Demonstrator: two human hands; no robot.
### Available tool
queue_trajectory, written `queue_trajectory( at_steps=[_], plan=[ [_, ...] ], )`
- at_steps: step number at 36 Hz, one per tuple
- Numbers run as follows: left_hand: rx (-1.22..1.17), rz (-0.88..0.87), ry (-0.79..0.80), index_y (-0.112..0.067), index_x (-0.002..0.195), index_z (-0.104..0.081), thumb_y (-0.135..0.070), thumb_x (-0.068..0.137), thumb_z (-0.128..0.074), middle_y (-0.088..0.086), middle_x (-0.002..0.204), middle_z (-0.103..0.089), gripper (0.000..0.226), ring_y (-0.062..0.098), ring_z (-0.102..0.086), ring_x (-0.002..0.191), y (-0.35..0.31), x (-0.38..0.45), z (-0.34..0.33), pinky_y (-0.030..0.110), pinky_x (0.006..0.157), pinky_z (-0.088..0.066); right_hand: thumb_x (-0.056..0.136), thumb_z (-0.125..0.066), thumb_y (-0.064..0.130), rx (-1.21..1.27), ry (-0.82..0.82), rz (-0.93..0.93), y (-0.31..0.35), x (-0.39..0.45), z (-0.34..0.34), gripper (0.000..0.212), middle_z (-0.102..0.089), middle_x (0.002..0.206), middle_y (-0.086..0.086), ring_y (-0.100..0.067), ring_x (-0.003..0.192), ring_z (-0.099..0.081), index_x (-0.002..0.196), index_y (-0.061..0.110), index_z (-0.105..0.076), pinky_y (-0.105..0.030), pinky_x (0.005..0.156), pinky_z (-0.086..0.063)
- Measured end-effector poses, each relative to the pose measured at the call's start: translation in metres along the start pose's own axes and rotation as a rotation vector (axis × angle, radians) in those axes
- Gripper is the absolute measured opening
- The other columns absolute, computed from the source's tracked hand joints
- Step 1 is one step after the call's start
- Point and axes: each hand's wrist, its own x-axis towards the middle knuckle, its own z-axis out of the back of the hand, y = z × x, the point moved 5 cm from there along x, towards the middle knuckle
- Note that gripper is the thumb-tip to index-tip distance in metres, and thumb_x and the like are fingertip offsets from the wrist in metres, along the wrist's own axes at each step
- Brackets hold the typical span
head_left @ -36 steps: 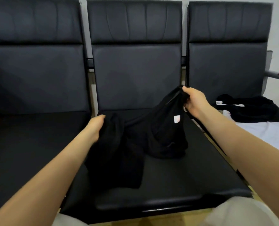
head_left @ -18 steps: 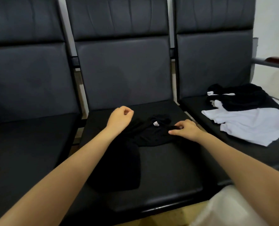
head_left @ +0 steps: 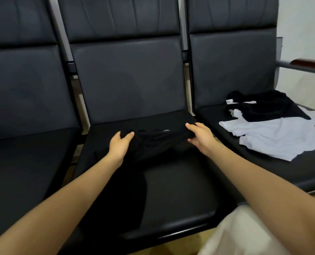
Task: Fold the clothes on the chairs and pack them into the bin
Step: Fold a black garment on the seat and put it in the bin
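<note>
**Both hands gripping black garment on mid chair**

Left hand [head_left: 120, 144] is pinching the left end of the black garment [head_left: 153, 142], thumb & fingers curled round the cloth. Right hand [head_left: 199, 137] is grasping the right end, fingers over the top edge, thumb underneath. Garment is lying stretched btwn the two hands on the seat of the middle chair [head_left: 180, 190], toward its far half, w/ a small white label [head_left: 166, 131] showing near the far edge. A long dark part of it is trailing toward the near-left of the seat; edges hard to tell vs the black seat.

On the right chair [head_left: 232, 70], well apart from the hands, a white garment [head_left: 274, 137] is lying spread out w/ another black garment [head_left: 263, 109] bunched on its far side, overlapping it. Left chair [head_left: 24, 89] is sitting just beside the middle one.
</note>
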Motion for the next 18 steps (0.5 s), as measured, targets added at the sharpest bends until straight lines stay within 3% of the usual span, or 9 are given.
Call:
queue_trajectory(
  at_steps=[4, 6, 8, 10, 12, 13, 15, 16, 18],
  plan=[
    [0.278, -0.164, 0.07, -0.015, 0.107, -0.061, -0.02, 0.092, -0.064, -0.006, 0.102, -0.065, 0.017, 0.017, -0.062, 0.099, -0.023, -0.022, 0.009, 0.031, 0.091, -0.049, 0.093, -0.063, 0.021, -0.155, -0.081, -0.035, -0.007, 0.002, 0.003, 0.016, -0.059, 0.078, -0.004, -0.011, 0.052, -0.052, 0.083, 0.017, -0.051, -0.019, 0.04, -0.036],
    [0.544, -0.248, 0.17, -0.012, 0.115, -0.06, -0.021, 0.089, -0.066, -0.004, 0.109, -0.064, 0.028, 0.016, -0.06, 0.104, -0.03, -0.033, 0.008, 0.03, 0.094, -0.046, 0.092, -0.064, 0.019, -0.137, -0.127, -0.082, -0.011, 0.004, 0.009, 0.023, -0.051, 0.074, -0.002, -0.009, 0.046, -0.042, 0.08, 0.022, -0.045, -0.017, 0.034, -0.029],
    [0.763, -0.2, 0.31, -0.012, 0.119, -0.061, -0.029, 0.089, -0.067, -0.001, 0.116, -0.064, 0.036, 0.016, -0.06, 0.106, -0.028, -0.045, 0.003, 0.029, 0.094, -0.046, 0.091, -0.066, 0.016, -0.073, -0.17, -0.121, -0.012, 0.007, 0.016, 0.028, -0.05, 0.075, -0.003, -0.009, 0.045, -0.039, 0.078, 0.022, -0.042, -0.016, 0.032, -0.027],
    [0.863, -0.086, 0.417, -0.011, 0.101, -0.067, -0.045, 0.088, -0.063, 0.001, 0.101, -0.069, 0.037, 0.016, -0.065, 0.093, -0.024, -0.056, -0.003, 0.029, 0.085, -0.049, 0.091, -0.065, 0.012, -0.01, -0.178, -0.142, -0.01, 0.005, 0.018, 0.026, -0.049, 0.073, -0.003, -0.009, 0.045, -0.038, 0.077, 0.017, -0.044, -0.016, 0.033, -0.027],
    [0.923, -0.027, 0.425, -0.01, 0.078, -0.059, -0.063, 0.087, -0.052, 0.006, 0.08, -0.063, 0.054, 0.019, -0.062, 0.073, -0.032, -0.063, -0.01, 0.028, 0.07, -0.047, 0.09, -0.066, 0.009, 0.087, -0.173, -0.145, -0.008, 0.004, 0.019, 0.022, -0.052, 0.074, -0.003, -0.008, 0.043, -0.041, 0.077, 0.013, -0.049, -0.015, 0.035, -0.031],
    [0.97, -0.014, 0.404, -0.015, 0.079, -0.059, -0.069, 0.087, -0.043, 0.007, 0.079, -0.061, 0.057, 0.02, -0.061, 0.069, -0.038, -0.064, -0.013, 0.027, 0.068, -0.045, 0.089, -0.067, 0.008, 0.142, -0.167, -0.146, -0.007, 0.002, 0.019, 0.018, -0.056, 0.077, -0.004, -0.008, 0.045, -0.046, 0.079, 0.011, -0.053, -0.016, 0.039, -0.038],
    [1.037, 0.016, 0.358, -0.012, 0.09, -0.063, -0.072, 0.09, -0.03, 0.008, 0.086, -0.063, 0.068, 0.022, -0.06, 0.065, -0.047, -0.055, -0.021, 0.027, 0.068, -0.048, 0.088, -0.068, 0.006, 0.248, -0.156, -0.153, -0.005, 0.001, 0.019, 0.006, -0.066, 0.09, -0.008, -0.016, 0.066, -0.063, 0.089, 0.006, -0.062, -0.023, 0.068, -0.055],
    [1.013, 0.044, 0.345, -0.008, 0.091, -0.063, -0.069, 0.092, -0.027, 0.008, 0.085, -0.062, 0.07, 0.021, -0.06, 0.064, -0.051, -0.048, -0.023, 0.028, 0.067, -0.051, 0.088, -0.068, 0.005, 0.289, -0.147, -0.161, -0.006, 0.001, 0.019, 0.009, -0.068, 0.096, -0.01, -0.019, 0.076, -0.067, 0.095, 0.004, -0.064, -0.027, 0.079, -0.055],
    [0.9, 0.086, 0.344, -0.007, 0.084, -0.064, -0.06, 0.097, -0.028, 0.008, 0.083, -0.063, 0.066, 0.019, -0.06, 0.066, -0.054, -0.03, -0.031, 0.029, 0.063, -0.054, 0.088, -0.067, 0.005, 0.338, -0.11, -0.173, -0.006, 0.0, 0.02, 0.016, -0.069, 0.104, -0.01, -0.018, 0.081, -0.068, 0.103, 0.004, -0.065, -0.022, 0.071, -0.055]
  ],
)
